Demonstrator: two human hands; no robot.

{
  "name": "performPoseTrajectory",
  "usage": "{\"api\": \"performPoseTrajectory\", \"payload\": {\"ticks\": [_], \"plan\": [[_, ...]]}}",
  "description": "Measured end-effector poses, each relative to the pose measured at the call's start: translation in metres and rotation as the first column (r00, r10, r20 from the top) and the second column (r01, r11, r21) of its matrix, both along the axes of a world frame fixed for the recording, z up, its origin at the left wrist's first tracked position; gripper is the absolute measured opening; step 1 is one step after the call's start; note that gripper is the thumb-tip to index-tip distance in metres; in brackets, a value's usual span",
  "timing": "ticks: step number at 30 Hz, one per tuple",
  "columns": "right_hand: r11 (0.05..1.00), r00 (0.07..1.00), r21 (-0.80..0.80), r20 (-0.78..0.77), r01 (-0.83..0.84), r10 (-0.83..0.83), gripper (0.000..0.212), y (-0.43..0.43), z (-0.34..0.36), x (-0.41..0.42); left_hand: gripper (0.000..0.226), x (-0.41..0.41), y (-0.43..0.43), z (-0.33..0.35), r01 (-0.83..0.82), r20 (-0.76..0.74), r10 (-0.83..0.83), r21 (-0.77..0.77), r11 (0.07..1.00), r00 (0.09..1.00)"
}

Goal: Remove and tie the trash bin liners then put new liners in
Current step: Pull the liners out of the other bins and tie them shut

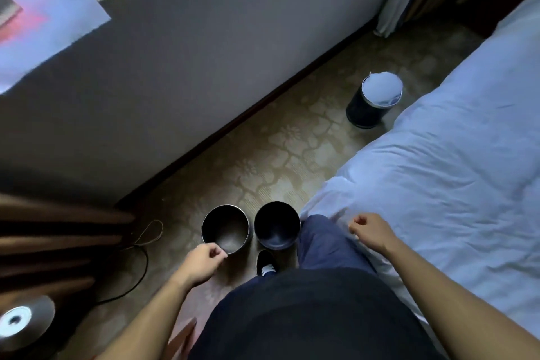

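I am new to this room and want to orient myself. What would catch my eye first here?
Two dark unlined bins, the left bin and the right bin, stand side by side at the person's feet. A third bin with a white liner stands farther off, beside the bed. The left hand and right hand hover with curled fingers.
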State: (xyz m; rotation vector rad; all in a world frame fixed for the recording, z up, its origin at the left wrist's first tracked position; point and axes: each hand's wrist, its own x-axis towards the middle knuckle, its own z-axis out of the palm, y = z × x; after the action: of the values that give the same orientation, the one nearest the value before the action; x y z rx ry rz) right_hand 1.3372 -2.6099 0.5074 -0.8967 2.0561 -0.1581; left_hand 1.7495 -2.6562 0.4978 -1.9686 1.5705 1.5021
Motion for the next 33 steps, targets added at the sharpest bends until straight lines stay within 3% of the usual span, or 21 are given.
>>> {"api": "performPoseTrajectory", "payload": {"ticks": [5,10,16,19,24,29,33], "plan": [[0.984,0.992,0.132,-0.008,0.122,-0.122,0.023,0.003,-0.029,-0.042,0.014,-0.065,-0.114,0.013,0.206,0.005,-0.206,-0.074,0.976,0.978],[0.937,0.975,0.285,0.031,0.203,-0.221,0.027,-0.018,-0.069,-0.087,0.014,-0.149,-0.221,0.020,0.264,-0.026,-0.272,-0.176,0.948,0.962],[0.913,0.930,0.311,0.172,0.263,-0.326,0.016,-0.122,-0.076,-0.149,0.016,-0.211,-0.303,0.016,0.332,0.123,-0.328,-0.005,0.943,0.936],[0.944,0.930,0.252,0.246,0.212,-0.274,0.016,-0.193,-0.064,-0.173,0.016,-0.224,-0.338,0.026,0.289,0.223,-0.290,0.039,0.956,0.930],[0.982,0.910,0.071,0.369,0.176,-0.190,0.019,-0.303,-0.036,-0.199,0.018,-0.258,-0.402,0.054,0.205,0.287,-0.176,-0.074,0.976,0.942],[0.957,0.883,-0.055,0.404,0.285,-0.240,0.015,-0.367,0.003,-0.237,0.026,-0.309,-0.455,0.065,0.147,0.175,-0.123,-0.135,0.980,0.977],[0.944,0.883,-0.078,0.386,0.321,-0.268,0.017,-0.385,0.014,-0.285,0.019,-0.369,-0.494,0.063,0.148,0.072,-0.137,-0.183,0.972,0.988]]}}
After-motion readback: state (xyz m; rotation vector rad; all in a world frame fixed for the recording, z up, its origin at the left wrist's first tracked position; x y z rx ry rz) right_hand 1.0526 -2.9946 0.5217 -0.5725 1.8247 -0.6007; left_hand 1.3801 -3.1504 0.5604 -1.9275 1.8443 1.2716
